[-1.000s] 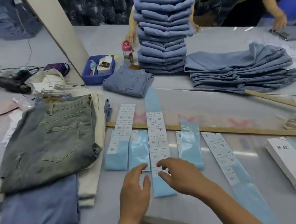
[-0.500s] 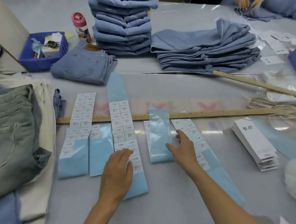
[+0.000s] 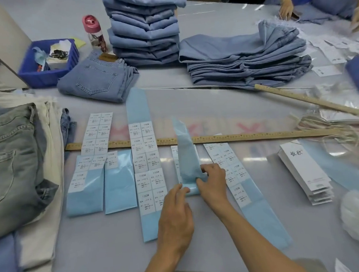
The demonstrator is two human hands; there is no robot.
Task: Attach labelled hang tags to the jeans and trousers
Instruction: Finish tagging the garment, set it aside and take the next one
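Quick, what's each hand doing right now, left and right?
Left hand: pinching the near end of the curled pale blue backing strip.
Right hand: gripping the same strip.

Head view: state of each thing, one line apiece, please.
Curled backing strip: near end pinched by both hands, far end lifted.
Left hand: grip on the strip's near edge.
Right hand: pinching the strip.
L label strip: flat, labels on.
Hang tags: stacked, untouched.
Bottle: upright, capped.

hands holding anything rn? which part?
Both hands hold the curled blue backing strip at its near end: right hand pinches its right edge, left hand fingers touch the bottom edge.
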